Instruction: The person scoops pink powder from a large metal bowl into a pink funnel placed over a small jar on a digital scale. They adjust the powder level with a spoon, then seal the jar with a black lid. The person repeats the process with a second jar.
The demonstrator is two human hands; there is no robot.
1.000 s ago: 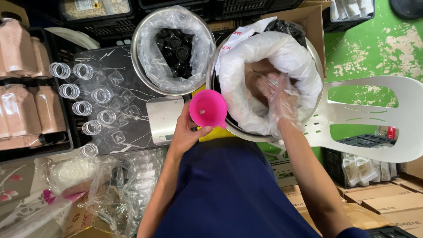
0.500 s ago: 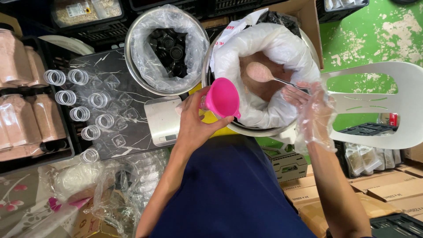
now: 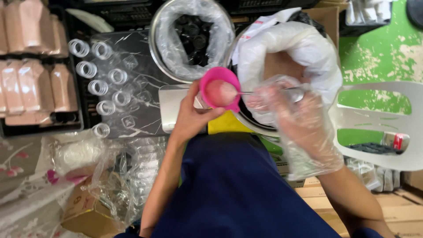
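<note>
A bright pink funnel [image 3: 219,88] sits near the middle of the view, just in front of the person's body, with pale pink powder lying in its mouth. A metal spoon [image 3: 246,92] reaches into the funnel from the right, its bowl over the powder and its thin handle running back toward the gloved fingers. The left hand [image 3: 190,117] is bare and wraps around the funnel's underside, thumb curled against the near rim; whatever sits beneath the funnel is hidden by the hand. The right hand [image 3: 291,115], covered by a loose clear plastic glove, pinches the spoon handle between its fingertips. Just behind the spoon stands a large metal bowl lined with a white plastic bag [image 3: 308,48] holding more of the pinkish powder. To its left a second metal bowl [image 3: 155,48], lined with clear plastic, holds black caps [image 3: 194,35]. A small scale [image 3: 169,105] lies under the left wrist on a dark marbled board [image 3: 132,110], where empty clear bottles [image 3: 97,86] stand in rows. Further left, filled bottles of pink powder [image 3: 31,79] lie in a black crate. A white plastic chair [image 3: 383,119] stands on the right over a green floor.
</note>
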